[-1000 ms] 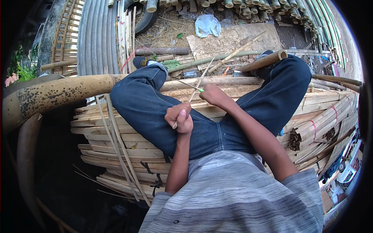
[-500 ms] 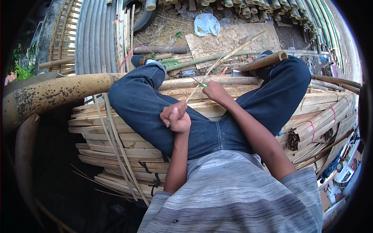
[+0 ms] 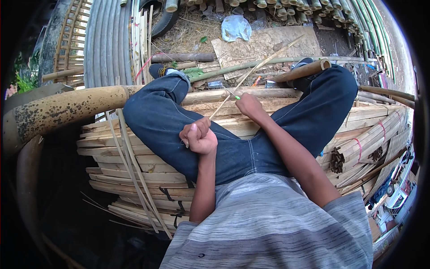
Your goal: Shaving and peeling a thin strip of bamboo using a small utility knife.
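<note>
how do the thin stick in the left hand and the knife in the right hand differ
Colour: the stick is pale tan; the knife shows green. Length: more of the stick shows than of the knife. Slant: the stick rises rightward from the left hand; the knife points up leftward from the right hand. Both look slim.

Strip (image 3: 219,108): held between knees (image 3: 139,106), above stacked slats (image 3: 121,162). Tyre (image 3: 166,24): set left of plastic bag (image 3: 236,28); bamboo poles (image 3: 316,5): piled right.

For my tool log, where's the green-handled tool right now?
In the head view, the green-handled tool is above and right of centre, in the right hand, its thin end across the pale strip the left hand grips.
</note>
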### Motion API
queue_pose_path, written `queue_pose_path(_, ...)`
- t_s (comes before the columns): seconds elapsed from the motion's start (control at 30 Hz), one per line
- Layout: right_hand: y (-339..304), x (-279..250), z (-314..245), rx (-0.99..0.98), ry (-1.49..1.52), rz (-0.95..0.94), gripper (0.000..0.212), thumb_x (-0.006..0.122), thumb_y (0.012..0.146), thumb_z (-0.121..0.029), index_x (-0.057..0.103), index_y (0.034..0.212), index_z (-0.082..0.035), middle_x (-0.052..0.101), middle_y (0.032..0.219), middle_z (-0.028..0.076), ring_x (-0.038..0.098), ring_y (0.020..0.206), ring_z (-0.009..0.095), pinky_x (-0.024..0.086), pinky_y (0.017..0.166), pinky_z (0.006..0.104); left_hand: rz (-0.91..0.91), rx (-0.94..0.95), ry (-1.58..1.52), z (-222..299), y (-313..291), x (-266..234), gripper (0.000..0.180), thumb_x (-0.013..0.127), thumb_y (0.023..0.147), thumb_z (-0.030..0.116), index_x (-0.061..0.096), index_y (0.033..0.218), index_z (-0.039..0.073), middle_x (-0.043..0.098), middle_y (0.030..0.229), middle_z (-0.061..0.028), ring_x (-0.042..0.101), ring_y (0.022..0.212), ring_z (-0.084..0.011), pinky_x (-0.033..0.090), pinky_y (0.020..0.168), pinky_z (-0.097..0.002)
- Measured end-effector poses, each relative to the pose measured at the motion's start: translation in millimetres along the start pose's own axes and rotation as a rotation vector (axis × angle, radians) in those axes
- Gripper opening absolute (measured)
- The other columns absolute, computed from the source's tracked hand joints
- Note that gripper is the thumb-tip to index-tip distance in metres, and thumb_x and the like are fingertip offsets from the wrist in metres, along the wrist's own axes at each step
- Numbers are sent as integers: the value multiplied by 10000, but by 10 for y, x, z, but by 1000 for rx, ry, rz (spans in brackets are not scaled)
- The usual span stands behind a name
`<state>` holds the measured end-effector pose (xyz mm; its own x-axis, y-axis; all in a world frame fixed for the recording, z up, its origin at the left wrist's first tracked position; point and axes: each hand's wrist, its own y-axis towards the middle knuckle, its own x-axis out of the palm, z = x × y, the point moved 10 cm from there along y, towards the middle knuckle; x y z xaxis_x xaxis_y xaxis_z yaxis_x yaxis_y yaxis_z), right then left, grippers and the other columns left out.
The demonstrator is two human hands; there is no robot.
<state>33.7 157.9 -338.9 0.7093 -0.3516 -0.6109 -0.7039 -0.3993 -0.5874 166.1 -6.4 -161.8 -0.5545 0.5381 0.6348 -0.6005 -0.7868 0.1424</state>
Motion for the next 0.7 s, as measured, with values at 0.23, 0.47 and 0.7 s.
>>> queue_pose_path(0.23,-42,-48,-176,-58,-152,45,314,518,802,-245,650,765,38,637,805,296,633,816,461,494,787,528,149,-8,82,285,-33,-42,410,386,862,112,166,517,148,156,427,18,76,429,-95,161,472,-303)
queue_pose_path(0.47,24,-96,252,65,-173,38,307,521,812,-220,681,855,39,647,832,295,642,859,455,520,759,515,-239,149,150,1182,-84,862,405,446,812,119,188,500,132,213,391,15,153,340,-83,154,367,-251)
queue_pose_path(0.7,-507,181,-891,-461,-25,-354,295,560,811,-234,667,816,41,607,772,286,624,760,427,490,718,492,-254,258,321,1101,-79,854,369,458,764,85,196,505,102,226,397,15,172,328,-83,182,346,-251)
